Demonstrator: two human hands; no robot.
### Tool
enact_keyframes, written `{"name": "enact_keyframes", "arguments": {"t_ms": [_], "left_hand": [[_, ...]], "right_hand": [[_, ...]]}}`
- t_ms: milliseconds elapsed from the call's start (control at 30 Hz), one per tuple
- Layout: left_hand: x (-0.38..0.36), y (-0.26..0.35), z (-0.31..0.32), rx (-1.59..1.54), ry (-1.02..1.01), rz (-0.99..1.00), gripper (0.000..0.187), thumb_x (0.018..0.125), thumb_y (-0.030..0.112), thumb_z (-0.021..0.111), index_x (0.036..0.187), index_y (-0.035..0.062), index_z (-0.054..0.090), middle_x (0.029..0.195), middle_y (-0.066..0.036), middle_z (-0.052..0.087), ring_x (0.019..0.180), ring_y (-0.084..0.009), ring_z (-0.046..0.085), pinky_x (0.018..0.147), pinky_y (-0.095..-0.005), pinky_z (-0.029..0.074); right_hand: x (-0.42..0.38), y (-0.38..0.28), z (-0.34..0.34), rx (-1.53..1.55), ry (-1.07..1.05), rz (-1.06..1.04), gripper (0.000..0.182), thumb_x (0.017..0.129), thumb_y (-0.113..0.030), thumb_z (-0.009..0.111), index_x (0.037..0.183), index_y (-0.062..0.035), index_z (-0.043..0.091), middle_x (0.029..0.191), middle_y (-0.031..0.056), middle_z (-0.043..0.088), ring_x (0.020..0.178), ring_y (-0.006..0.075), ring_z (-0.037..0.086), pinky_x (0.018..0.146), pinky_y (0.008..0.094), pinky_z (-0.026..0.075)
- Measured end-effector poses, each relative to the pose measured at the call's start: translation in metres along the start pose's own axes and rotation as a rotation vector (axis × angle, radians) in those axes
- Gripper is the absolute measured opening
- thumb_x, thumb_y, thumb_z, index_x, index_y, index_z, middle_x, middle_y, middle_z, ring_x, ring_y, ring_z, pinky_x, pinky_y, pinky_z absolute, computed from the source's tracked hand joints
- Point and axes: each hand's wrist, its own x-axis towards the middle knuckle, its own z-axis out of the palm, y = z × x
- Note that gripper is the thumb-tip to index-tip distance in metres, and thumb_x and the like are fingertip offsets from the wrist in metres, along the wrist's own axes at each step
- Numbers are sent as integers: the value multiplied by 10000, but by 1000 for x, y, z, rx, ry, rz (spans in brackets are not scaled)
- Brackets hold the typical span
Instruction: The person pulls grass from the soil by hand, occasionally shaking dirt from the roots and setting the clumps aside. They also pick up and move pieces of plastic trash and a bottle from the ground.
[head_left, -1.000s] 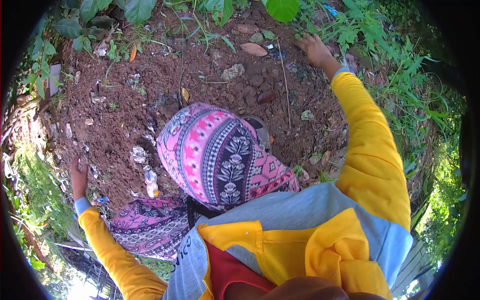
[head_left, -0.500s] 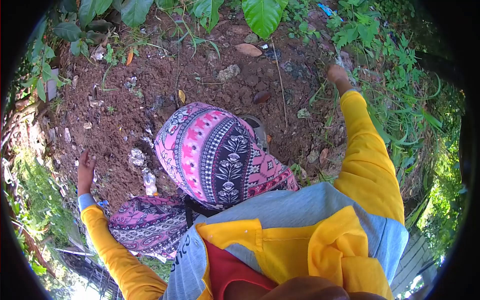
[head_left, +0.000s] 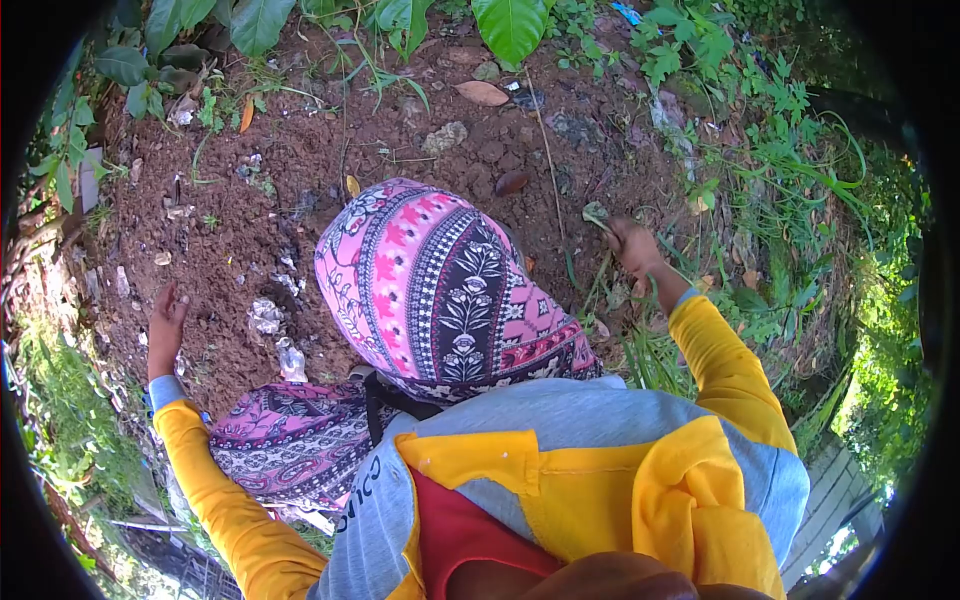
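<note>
My right hand (head_left: pixel 638 252) is closed round some plant matter, with a small grey-green tuft (head_left: pixel 596 214) sticking out to its left and thin green stems hanging below. It is above the brown soil (head_left: pixel 480 150), right of my patterned knee (head_left: pixel 430 290). On the left side, my left hand (head_left: pixel 167 325) is held over the soil with fingers slightly apart and nothing seen in it. Crumpled clear plastic (head_left: pixel 291 360) and a pale crumpled piece (head_left: pixel 265 316) lie between that hand and my knee.
Green weeds (head_left: pixel 770 190) grow along the right, and broad leaves (head_left: pixel 262 25) hang in at the top. A stone (head_left: pixel 445 137), a brown leaf (head_left: pixel 482 93) and a long thin stick (head_left: pixel 546 150) lie on the soil.
My right hand has come from the weeds at the upper right down and left towards my knee, with plant matter now showing in it. My left hand has hardly moved.
</note>
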Motion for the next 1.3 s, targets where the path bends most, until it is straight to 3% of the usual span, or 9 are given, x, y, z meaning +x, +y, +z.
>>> {"name": "enact_keyframes", "arguments": {"t_ms": [33,167,333,633,867,1067,1200,1267,1300], "left_hand": [[2,-3,0,-18,-5,11,499,820,246,553,1242,18,416,1255,-170,439,1150,-275,436,967,-341,327],[-4,4,-3,-13,-3,29,503,820,239,557,1247,18,408,1249,-169,446,1135,-267,448,959,-339,336],[-23,-5,-5,-16,10,-34,508,813,221,570,1254,29,407,1237,-177,455,1130,-268,452,948,-342,348],[-23,7,-11,-16,-31,-92,512,820,203,559,1254,-7,387,1254,-163,446,1160,-260,430,964,-332,334],[-10,18,-12,-15,-90,-42,494,847,215,513,1274,15,367,1271,-159,427,1173,-266,408,966,-340,326],[-14,2,-15,1,-55,-18,435,870,205,479,1249,7,399,1254,-153,448,1164,-249,419,970,-319,318],[-14,-7,-15,20,-38,-66,419,886,217,465,1240,1,402,1235,-139,473,1149,-219,441,965,-299,320],[-14,-17,-17,41,-45,-68,429,884,219,471,1242,-6,397,1241,-143,468,1150,-222,439,967,-302,317],[-15,-11,-19,70,-52,-103,459,876,221,485,1257,-11,378,1254,-156,453,1159,-225,431,967,-303,317]], "right_hand": [[12,-3,0,-33,107,-112,170,850,-223,431,931,-83,482,913,199,553,769,381,570,674,468,459],[109,1,-28,-144,117,55,284,863,-111,337,1128,-101,438,1128,156,476,878,326,574,730,407,481],[175,65,-8,-452,16,348,375,864,-90,326,1230,-87,408,1212,108,463,945,303,575,772,411,477],[193,90,-18,-322,-164,402,300,810,-174,397,910,-58,654,1050,151,590,1000,270,565,838,388,447],[168,58,-23,-58,-8,537,375,817,-300,415,946,-15,621,1020,184,589,961,322,566,843,399,437],[147,23,-33,153,59,373,357,822,-347,415,966,-91,619,934,209,600,882,321,587,789,423,455],[140,25,-36,-70,124,258,291,847,-314,396,899,-94,580,822,198,611,817,317,600,736,430,472],[152,58,-55,-216,78,401,243,849,-247,385,963,-104,545,1009,174,572,816,317,607,716,419,486],[155,81,-54,-318,176,369,223,840,-171,384,1006,-107,520,947,139,577,761,314,610,643,408,497]]}}
